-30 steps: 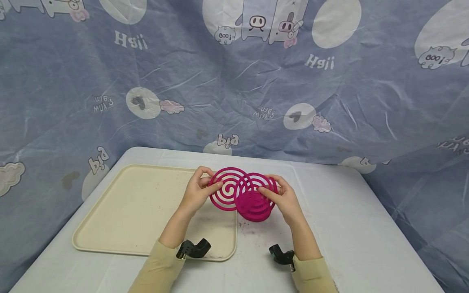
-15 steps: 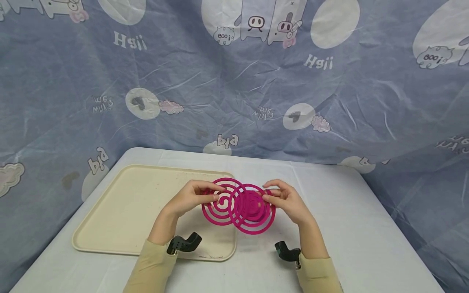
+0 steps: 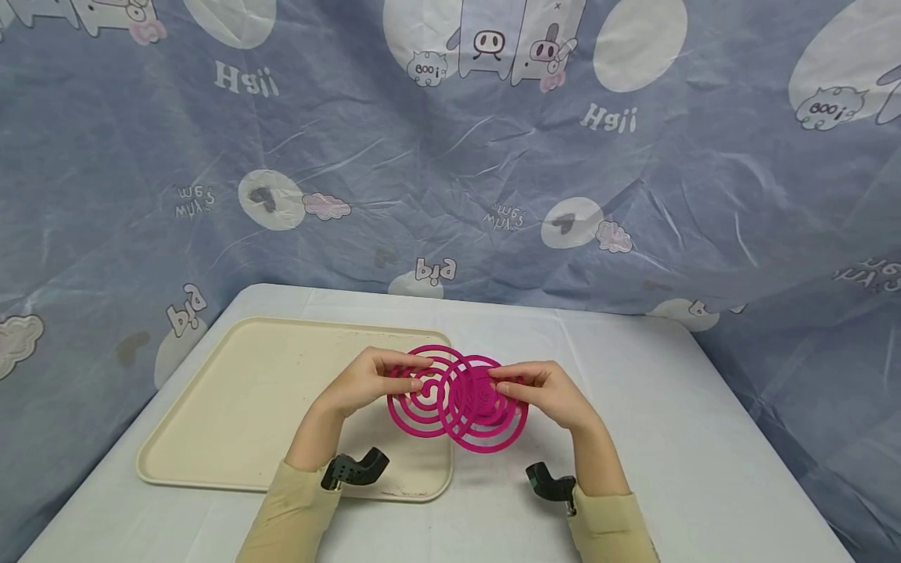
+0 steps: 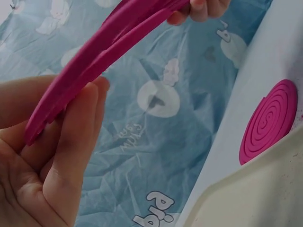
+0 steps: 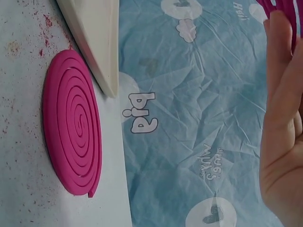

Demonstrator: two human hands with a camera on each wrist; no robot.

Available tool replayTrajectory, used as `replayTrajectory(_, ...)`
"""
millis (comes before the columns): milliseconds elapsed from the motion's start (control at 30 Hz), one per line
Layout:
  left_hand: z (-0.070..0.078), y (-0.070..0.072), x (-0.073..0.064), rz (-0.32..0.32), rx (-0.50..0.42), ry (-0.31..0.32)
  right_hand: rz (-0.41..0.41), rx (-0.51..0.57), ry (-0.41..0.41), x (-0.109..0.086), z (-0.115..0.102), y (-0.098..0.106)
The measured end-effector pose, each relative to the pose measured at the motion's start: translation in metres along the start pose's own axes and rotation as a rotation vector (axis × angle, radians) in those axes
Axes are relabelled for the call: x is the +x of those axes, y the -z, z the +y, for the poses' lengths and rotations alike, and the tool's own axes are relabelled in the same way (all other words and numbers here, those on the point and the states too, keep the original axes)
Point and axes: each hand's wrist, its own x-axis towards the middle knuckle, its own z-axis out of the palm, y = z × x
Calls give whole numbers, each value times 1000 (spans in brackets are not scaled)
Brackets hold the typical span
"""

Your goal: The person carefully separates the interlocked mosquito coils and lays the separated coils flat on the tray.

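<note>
Two magenta mosquito coils are held up above the table, partly overlapping, their spiral turns spread apart. My left hand point(image 3: 366, 381) pinches the left coil point(image 3: 421, 432) between thumb and fingers; the left wrist view shows this grip from the side. My right hand point(image 3: 545, 391) pinches the right coil point(image 3: 486, 449) near its middle. Whether the two are still linked where they overlap, I cannot tell. Below them on the table lies a flat, tightly wound magenta coil point(image 5: 78, 123), seen in both wrist views. In the head view, the raised coils largely cover it.
A cream tray point(image 3: 232, 414) takes up the left of the white table point(image 3: 669, 438), its right edge beneath the left coil. Reddish crumbs point(image 5: 47, 21) dot the tabletop near the flat coil. A blue printed cloth point(image 3: 436, 156) hangs behind.
Both hands have come down and nearer with the coils. Over the last half second, the right fingers shifted left from the right coil's edge toward its middle; the left hand stayed nearly still.
</note>
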Motion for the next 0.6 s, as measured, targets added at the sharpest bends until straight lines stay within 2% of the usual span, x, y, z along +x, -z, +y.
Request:
replayTrajectory(133,0,-3,2,68,-21,5,84,7,12,2,-1,-4)
replayTrajectory(267,-1,-9,5,154,-84,-11,175,29,25,5,-2,-8)
replayTrajectory(467,-5,-26,13,309,-248,-55,343,58,89,10,-1,-18)
replayTrajectory(600,-6,-38,18,428,-287,-77,461,113,139,14,-2,-25)
